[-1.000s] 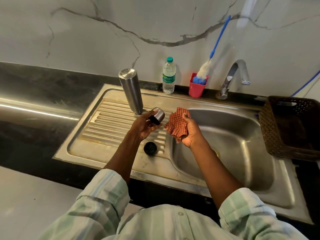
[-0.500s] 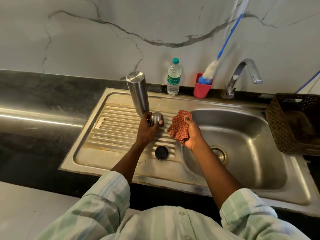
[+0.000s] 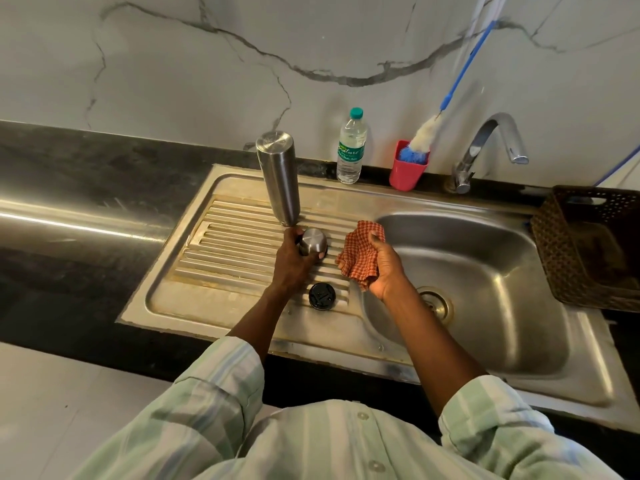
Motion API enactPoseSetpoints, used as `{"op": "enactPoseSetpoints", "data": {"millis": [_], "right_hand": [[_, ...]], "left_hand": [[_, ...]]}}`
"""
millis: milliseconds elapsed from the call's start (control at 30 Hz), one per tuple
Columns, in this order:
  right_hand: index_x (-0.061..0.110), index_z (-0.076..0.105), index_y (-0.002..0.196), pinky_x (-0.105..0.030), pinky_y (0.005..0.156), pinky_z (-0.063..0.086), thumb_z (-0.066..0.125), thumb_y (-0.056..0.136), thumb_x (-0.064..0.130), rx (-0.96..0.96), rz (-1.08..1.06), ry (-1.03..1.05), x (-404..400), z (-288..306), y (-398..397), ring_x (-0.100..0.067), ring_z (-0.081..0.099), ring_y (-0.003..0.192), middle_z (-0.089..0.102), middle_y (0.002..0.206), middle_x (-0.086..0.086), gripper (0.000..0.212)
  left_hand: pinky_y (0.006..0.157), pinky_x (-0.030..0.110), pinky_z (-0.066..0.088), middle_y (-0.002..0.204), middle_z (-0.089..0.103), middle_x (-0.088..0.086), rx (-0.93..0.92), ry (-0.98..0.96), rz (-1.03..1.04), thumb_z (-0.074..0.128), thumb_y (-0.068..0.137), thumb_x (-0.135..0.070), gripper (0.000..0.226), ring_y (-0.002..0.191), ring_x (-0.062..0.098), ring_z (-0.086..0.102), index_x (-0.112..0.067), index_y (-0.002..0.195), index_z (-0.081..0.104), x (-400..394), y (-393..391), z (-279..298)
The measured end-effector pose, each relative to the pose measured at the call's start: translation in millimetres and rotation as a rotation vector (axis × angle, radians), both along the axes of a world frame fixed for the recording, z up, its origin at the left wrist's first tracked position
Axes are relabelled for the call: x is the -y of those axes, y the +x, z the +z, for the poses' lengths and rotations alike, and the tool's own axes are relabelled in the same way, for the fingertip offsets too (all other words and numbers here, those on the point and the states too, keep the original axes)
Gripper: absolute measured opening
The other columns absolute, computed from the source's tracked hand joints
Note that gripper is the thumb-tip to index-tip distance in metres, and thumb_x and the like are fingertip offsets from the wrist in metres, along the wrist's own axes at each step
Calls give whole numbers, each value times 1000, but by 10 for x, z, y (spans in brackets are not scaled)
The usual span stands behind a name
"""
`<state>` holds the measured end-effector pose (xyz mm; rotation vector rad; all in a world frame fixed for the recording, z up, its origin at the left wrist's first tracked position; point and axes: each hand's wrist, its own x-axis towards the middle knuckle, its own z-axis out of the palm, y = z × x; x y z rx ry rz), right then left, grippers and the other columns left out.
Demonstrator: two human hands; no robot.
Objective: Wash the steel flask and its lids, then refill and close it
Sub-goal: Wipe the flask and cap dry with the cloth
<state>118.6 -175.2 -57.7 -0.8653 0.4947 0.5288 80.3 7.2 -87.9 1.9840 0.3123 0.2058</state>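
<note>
The tall shiny steel flask (image 3: 278, 178) stands upside down on the ridged steel draining board (image 3: 225, 247). My left hand (image 3: 292, 263) grips the round steel cup lid (image 3: 312, 241) near it. The small black lid (image 3: 322, 295) lies nearer me. My right hand (image 3: 384, 268) squeezes a red checked cloth (image 3: 360, 256) beside the sink bowl (image 3: 485, 271). A pink cup (image 3: 407, 171) holds a brush at the far wall.

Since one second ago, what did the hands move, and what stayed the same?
The left hand lowered the steel cap from the air onto the drainboard, beside the flask, still gripping it. The right hand still holds the checked cloth; the black lid and flask stayed put.
</note>
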Motion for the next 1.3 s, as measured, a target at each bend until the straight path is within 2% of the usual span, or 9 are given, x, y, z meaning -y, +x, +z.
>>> {"op": "enactPoseSetpoints", "data": {"millis": [133, 233, 367, 533, 700, 933, 1100, 1200, 1300], "right_hand": [[3, 58, 131, -49, 84, 55, 59, 94, 33, 0, 1, -38, 11, -17, -84, -35, 66, 99, 63, 127, -19, 47], [2, 58, 130, -51, 87, 54, 62, 92, 33, 22, 17, -43, 57, -68, -141, -37, 65, 105, 64, 126, -20, 49], [2, 61, 122, -53, 87, 53, 56, 97, 31, 55, 76, -17, 172, -96, -213, -36, 67, 92, 68, 116, -19, 39], [1, 59, 127, -48, 80, 57, 58, 96, 28, 61, 99, -57, 367, -73, -307, -33, 68, 90, 69, 112, -18, 42], [6, 64, 122, -48, 87, 56, 61, 95, 31, 134, 101, -133, 609, -18, -394, -32, 68, 99, 70, 114, -15, 37], [27, 69, 99, -34, 64, 52, 56, 97, 40, 524, 118, -575, 1028, 370, -315, -17, 65, 74, 69, 85, -1, 19], [24, 63, 118, -33, 90, 50, 54, 95, 45, 1011, 335, -990, 1246, 242, -315, -13, 58, 106, 61, 115, 3, 32], [23, 66, 112, -45, 82, 55, 51, 91, 54, 764, 287, -933, 1339, 251, -243, -21, 65, 96, 67, 104, 0, 39], [19, 68, 105, -33, 63, 53, 50, 97, 49, 517, 296, -837, 1457, 317, -149, -25, 68, 81, 71, 93, -7, 36]], "left_hand": [[84, 33, 53, 118, 57, 7, -3, 54, 102, 81, 81, -28, 56, 103, 21, 59, -15, 124, 47, 54, -80, 30], [78, 33, 50, 100, 62, 4, 88, 59, 216, 73, 88, -37, 33, 92, 19, 59, -12, 105, 59, 128, -266, 68], [76, 31, 54, 104, 63, -1, -23, 34, -32, 70, 79, -60, 45, 96, 15, 62, -23, 104, 64, 170, -589, 51], [99, 38, 51, 126, 52, -3, -166, 223, -184, 85, 70, -47, 74, 116, 21, 55, -22, 132, 56, 279, -805, -23], [81, 19, 49, 114, 62, -1, -85, 25, 21, 89, 73, -29, 64, 100, 13, 61, -19, 122, 49, 655, -821, 122], [85, 24, 54, 111, 69, 2, -3, -342, -41, 84, 78, -14, 45, 103, 13, 66, -27, 116, 63, 1354, -444, 355], [79, 40, 51, 95, 70, 9, 16, -527, -77, 74, 83, -28, 27, 86, 20, 65, -19, 107, 66, 1771, -256, 438], [68, 24, 47, 95, 70, 1, -44, -473, -216, 60, 97, -23, 26, 77, 3, 61, -22, 123, 62, 2023, -258, 446], [62, 18, 48, 93, 68, 3, -69, -487, -156, 60, 100, -22, 18, 75, 7, 61, -21, 118, 59, 2161, -259, 418]]}}
